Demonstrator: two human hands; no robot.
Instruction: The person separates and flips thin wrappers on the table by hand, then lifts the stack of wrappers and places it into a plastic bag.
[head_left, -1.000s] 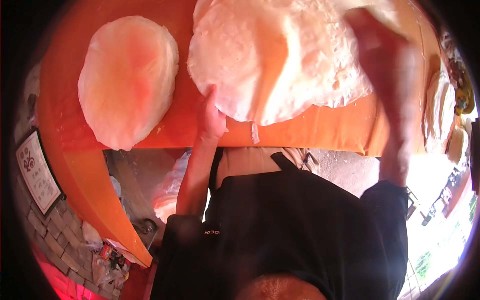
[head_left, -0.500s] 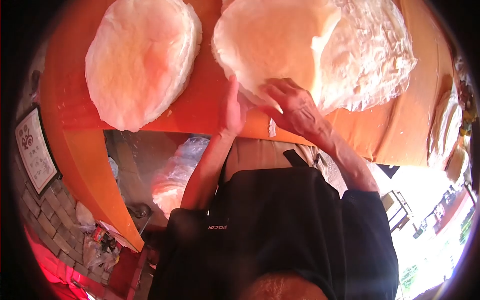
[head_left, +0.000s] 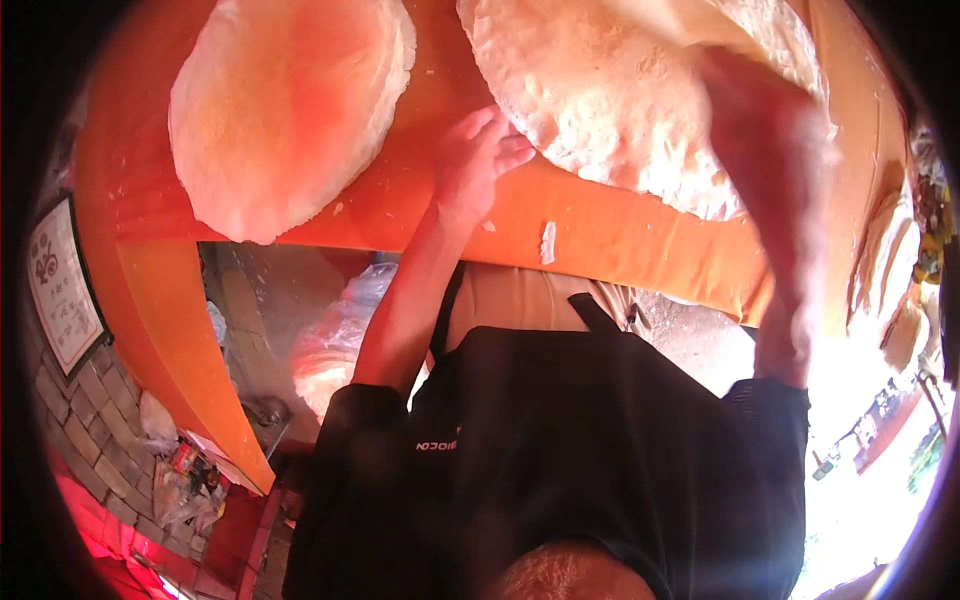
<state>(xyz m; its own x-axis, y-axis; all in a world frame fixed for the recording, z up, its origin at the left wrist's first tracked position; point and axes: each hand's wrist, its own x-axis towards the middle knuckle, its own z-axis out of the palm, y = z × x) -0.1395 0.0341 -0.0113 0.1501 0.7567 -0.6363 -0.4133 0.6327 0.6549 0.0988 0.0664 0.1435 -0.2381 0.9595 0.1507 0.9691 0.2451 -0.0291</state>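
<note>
My left hand (head_left: 478, 165), fingers apart, is at the near left edge of a large pale, flat, bumpy sheet (head_left: 600, 110) that looks like dough or flatbread. My right hand (head_left: 725, 75) reaches over the sheet's right part. It is blurred, so its fingers and anything in them cannot be made out. A smeared pale flap lies beside it at the top. Left of my hands, a second flat oval piece (head_left: 290, 110) with layered edges rests on the orange-covered table (head_left: 400, 210).
A small pale scrap (head_left: 547, 243) lies near the table's front edge. More pale flat pieces (head_left: 885, 260) are at the far right. A plastic-wrapped bundle (head_left: 340, 330) sits below the table. A framed sign (head_left: 67, 285) and bagged items (head_left: 190, 490) are at the left.
My right hand has swung from beside my left hand to the right and away from me. The smooth top surface near my left hand now shows bumpy. My left hand's fingers have spread.
</note>
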